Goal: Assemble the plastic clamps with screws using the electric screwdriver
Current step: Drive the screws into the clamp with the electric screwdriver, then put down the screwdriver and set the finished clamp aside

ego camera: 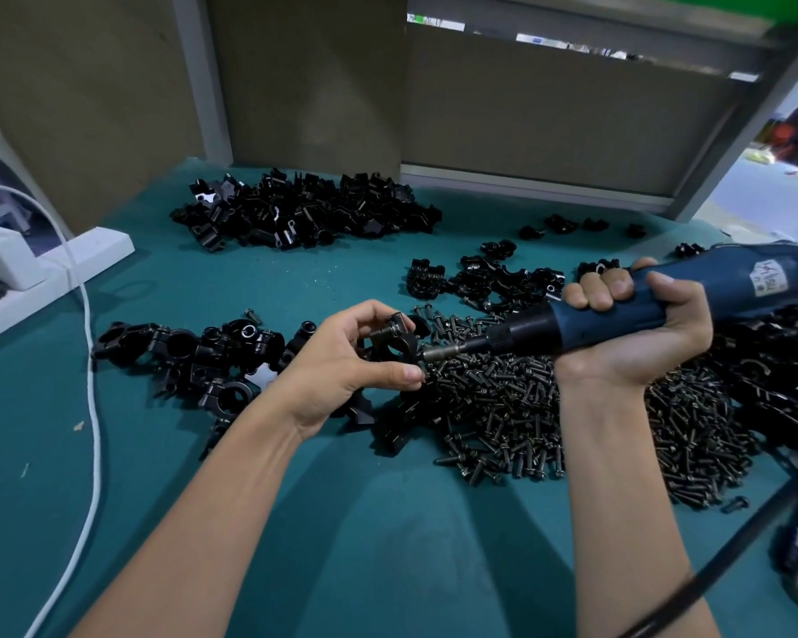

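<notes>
Clamp (pixel 395 345) sits just left of frame centre, pinched between thumb and curled fingers of the left hand (pixel 342 361) — turned, I judge, so its screw hole faces the bit (pixel 443 351). Right hand (pixel 627 329) wraps fully round the electric screwdriver (pixel 729 278), tip at the clamp, over the screw pile (pixel 526 407) — refills close by.

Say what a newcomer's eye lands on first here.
The blue electric screwdriver, gripped in the right hand at centre right, its bit at the black clamp pinched by the left hand. Under them a big heap of dark screws spreads over the green table, with clamp piles at the back and at the left.
</notes>
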Action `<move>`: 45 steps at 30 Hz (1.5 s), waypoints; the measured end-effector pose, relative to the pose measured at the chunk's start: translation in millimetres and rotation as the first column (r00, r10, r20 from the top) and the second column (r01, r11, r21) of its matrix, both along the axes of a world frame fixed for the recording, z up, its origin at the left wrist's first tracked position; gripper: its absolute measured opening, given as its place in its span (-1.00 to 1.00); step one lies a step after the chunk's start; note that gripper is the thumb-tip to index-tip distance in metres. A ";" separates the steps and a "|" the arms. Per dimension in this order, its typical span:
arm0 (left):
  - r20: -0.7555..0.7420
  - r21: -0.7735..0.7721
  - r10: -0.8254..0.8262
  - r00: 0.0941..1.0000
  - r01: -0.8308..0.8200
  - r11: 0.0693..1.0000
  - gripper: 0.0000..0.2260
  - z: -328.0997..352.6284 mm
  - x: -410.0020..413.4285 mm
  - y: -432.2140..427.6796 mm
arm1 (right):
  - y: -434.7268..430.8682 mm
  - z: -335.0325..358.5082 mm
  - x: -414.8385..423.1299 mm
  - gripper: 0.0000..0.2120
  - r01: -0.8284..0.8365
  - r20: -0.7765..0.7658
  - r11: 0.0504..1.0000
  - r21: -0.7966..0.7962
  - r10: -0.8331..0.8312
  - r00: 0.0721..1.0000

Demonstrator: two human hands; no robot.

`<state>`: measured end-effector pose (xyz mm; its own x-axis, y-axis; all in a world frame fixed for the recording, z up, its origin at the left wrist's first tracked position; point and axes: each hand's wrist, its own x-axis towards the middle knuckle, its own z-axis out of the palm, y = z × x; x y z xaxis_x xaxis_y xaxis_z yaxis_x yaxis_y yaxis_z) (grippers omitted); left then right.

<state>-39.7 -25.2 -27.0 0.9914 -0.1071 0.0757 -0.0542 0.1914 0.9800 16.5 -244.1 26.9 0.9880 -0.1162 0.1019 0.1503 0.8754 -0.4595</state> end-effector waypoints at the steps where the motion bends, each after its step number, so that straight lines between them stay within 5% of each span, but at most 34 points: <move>1: -0.001 -0.002 -0.001 1.000 0.001 1.000 -0.66 -0.2 0.3 0.0 | 5.1 -0.7 -0.8 -0.76 0.063 0.040 0.997 0.040 -0.065 0.997; 14: -0.033 -0.041 0.003 0.999 -0.004 0.999 -0.67 -0.2 -0.1 -0.5 | 15.9 1.5 -4.3 -0.95 0.131 0.086 0.991 0.005 -0.131 0.988; 45: -0.071 0.006 -0.030 0.997 0.031 1.000 -0.62 -1.0 -0.7 -2.3 | 16.0 2.7 -5.9 -0.88 0.076 0.084 0.996 -0.042 -0.073 0.994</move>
<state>-40.4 -27.5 -27.9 0.9905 -0.1375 0.0048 0.0209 0.1852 0.9825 10.6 -228.0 29.6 0.9649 -0.1826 0.1890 0.2531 0.8389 -0.4818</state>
